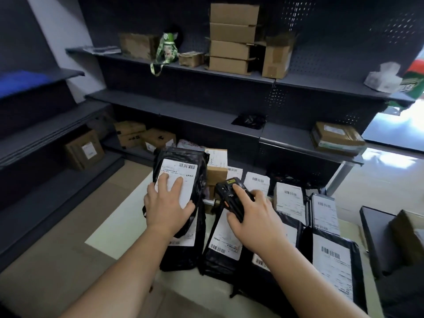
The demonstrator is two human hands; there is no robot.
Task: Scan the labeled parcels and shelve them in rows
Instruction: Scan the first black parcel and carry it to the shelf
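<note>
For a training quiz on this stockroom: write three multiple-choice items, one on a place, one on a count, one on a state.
1. Where is the stack of brown boxes? A on the floor; B on the top shelf; C on a parcel.
2. How many boxes are in it? A two; B four; C six.
3. What is the right hand doing? A gripping the scanner; B hanging empty; C lifting a box.
Answers: B, it stands on the highest shelf in view; B, four lie stacked; A, fingers curl round the scanner.
</note>
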